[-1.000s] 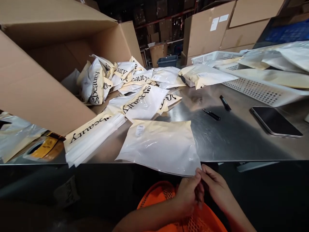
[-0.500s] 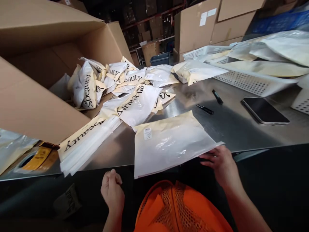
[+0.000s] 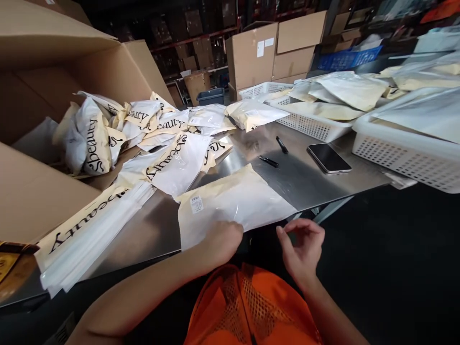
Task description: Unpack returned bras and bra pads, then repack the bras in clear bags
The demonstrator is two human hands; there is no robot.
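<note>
A plump pale mailing bag (image 3: 230, 196) with a barcode label (image 3: 196, 204) lies at the near edge of the metal table. My left hand (image 3: 224, 239) is closed in a fist against its front part, knuckles up; the inside of the fist is hidden. Just off the bag's right front corner, my right hand (image 3: 304, 247) hovers with fingers bent and the thumb a little apart from them, nothing between. Left of the bag, a stack of flat bags (image 3: 97, 230) printed "beauty" reaches over the table's edge.
Filled bags (image 3: 179, 158) spill from a big carton (image 3: 46, 187) lying on its side at left. A phone (image 3: 329, 158), a black pen (image 3: 282, 144) and another slim black item (image 3: 269, 161) lie on the table (image 3: 298, 187). White perforated baskets (image 3: 406, 158) hold more bags at right.
My left hand has come right and up onto the bag, still closed. My right hand has come away from the bag's right corner. The bag looks more bulged, and the view has turned right.
</note>
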